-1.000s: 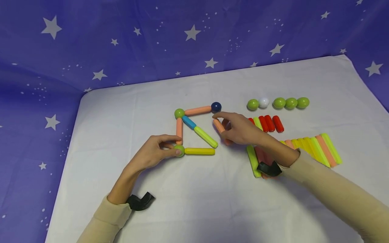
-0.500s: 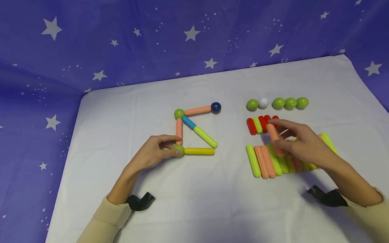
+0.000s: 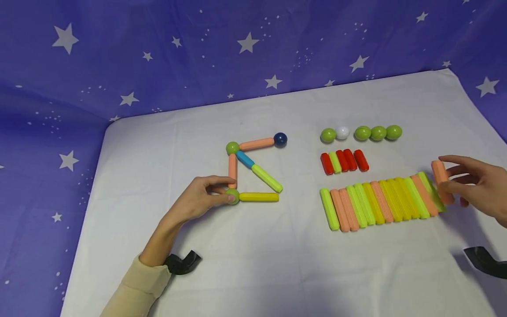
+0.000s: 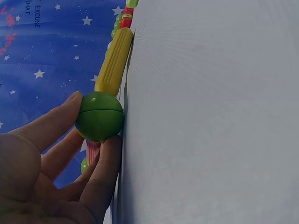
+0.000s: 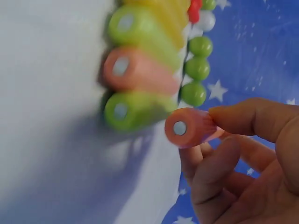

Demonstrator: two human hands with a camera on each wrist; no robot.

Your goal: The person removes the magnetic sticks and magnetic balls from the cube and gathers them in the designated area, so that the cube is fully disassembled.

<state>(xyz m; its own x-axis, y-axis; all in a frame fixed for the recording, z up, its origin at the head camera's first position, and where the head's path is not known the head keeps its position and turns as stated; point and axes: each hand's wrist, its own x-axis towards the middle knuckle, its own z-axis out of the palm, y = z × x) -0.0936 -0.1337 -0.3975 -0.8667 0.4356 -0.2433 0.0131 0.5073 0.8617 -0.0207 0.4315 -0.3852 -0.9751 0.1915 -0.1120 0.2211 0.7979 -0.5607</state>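
Note:
My left hand pinches the near green ball between thumb and fingers. From that ball a yellow stick points right, and a salmon stick leads back to another green ball. A second salmon stick joins the back ball to a dark blue ball. A blue stick and a lime stick run diagonally from it. At the far right, my right hand pinches a loose salmon stick, its round silver end showing in the right wrist view, beside the row's last lime stick.
A long row of lime, salmon and yellow sticks lies right of the frame of sticks. Behind it sit short red sticks with one lime piece, then green balls and a white ball. A starry blue cloth hangs behind the white table.
My right hand has carried the salmon stick from beside the dark blue ball, rightward over the stick row, to its far right end. My left hand stays on the green ball.

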